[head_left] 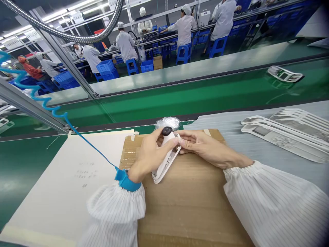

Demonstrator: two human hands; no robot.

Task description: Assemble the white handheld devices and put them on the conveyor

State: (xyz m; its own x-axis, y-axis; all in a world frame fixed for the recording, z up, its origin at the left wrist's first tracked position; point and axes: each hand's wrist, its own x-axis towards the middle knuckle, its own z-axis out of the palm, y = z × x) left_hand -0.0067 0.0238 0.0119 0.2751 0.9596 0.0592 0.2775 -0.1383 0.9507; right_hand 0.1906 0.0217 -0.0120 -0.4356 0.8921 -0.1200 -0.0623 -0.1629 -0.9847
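Note:
A white plastic housing [167,164] with a black oval cap [167,131] at its far end is tilted over a cardboard sheet [195,202]. Wrapped round its left side is my left hand [150,151], with the thumb lying across it. My right hand [199,142] pinches the housing's upper right edge between thumb and fingers. Small inner parts show along the housing's open side; my fingers hide the rest. Around my left wrist sits a blue strap [128,180] with a coiled cord. Just beyond the housing lies a crumpled clear plastic bundle [167,122].
Several white plastic panels [282,135] lie on grey foam sheeting at right. Another panel [285,74] rests on the green belt [144,99]. White paper [77,192] is taped down at left. Several people in white coats [125,44] work at a far line; a metal hose [77,37] hangs overhead.

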